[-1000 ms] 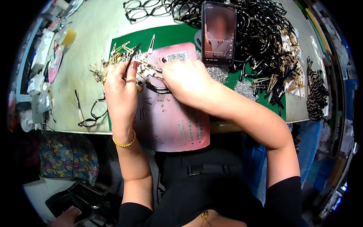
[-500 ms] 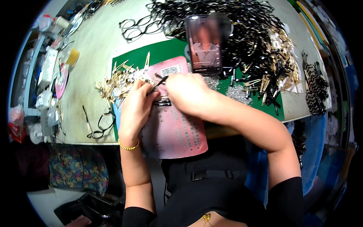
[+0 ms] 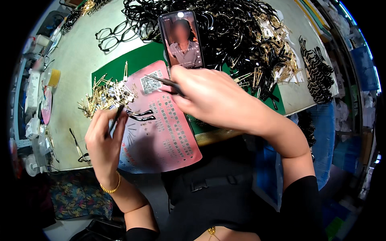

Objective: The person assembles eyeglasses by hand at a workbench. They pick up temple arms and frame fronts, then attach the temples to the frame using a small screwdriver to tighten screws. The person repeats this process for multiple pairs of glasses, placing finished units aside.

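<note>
My left hand (image 3: 102, 130) is closed on a black glasses temple (image 3: 116, 118), held over the left side of a pink printed sheet (image 3: 177, 140). In my right hand (image 3: 201, 90) is a pair of dark, fine-tipped tweezers (image 3: 171, 83), their points over the square code at the sheet's top. The fingers round the tweezers are partly hidden. Between the hands, two black temple tips (image 3: 141, 116) lie on the sheet beside tiny loose bits. A heap of gold metal temple parts (image 3: 106, 96) sits just beyond my left hand.
A phone (image 3: 183, 42) showing a video stands beyond my right hand. Behind it spreads a large tangle of black glasses frames (image 3: 229, 36), with gold parts at its right. A green mat (image 3: 116, 64) lies under the sheet. Bundled patterned temples (image 3: 317, 72) are at the far right.
My hands, close together before, are now apart; the left has drawn back down and left with the temple. The whole view has also shifted, and the tweezers show more plainly.
</note>
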A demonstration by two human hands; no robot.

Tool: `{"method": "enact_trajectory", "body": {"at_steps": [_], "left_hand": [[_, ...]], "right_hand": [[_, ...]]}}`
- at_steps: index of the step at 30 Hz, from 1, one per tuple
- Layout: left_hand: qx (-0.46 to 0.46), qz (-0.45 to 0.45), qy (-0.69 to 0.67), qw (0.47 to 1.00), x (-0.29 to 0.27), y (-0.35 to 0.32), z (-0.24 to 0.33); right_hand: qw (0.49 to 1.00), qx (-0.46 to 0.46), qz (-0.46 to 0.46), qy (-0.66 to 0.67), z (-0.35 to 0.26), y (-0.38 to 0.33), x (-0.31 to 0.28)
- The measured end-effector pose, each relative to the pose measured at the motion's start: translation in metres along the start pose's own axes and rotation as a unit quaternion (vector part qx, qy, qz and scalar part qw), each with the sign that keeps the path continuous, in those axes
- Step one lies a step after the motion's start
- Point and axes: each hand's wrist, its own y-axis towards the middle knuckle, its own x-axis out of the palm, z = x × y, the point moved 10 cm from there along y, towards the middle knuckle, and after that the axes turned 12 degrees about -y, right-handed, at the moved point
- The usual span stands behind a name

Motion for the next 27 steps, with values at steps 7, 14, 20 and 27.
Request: {"method": "enact_trajectory", "body": {"at_steps": [7,14,20,27], "left_hand": [[-0.012,-0.070,-0.086,0.994,0.071,-0.038,-0.008],[-0.093,-0.174,-0.410,0.890,0.148,-0.071,0.066],[-0.045,-0.144,-0.399,0.904,0.162,-0.076,0.070],[0.000,-0.141,-0.331,0.933,0.159,-0.077,0.080]], "right_hand": [[0.920,0.163,-0.030,0.356,0.042,-0.102,0.008],[0.780,0.318,0.034,0.539,0.056,-0.133,0.028],[0.753,0.358,0.003,0.552,0.061,-0.145,0.040],[0.761,0.329,-0.033,0.558,0.046,-0.153,0.050]]}}
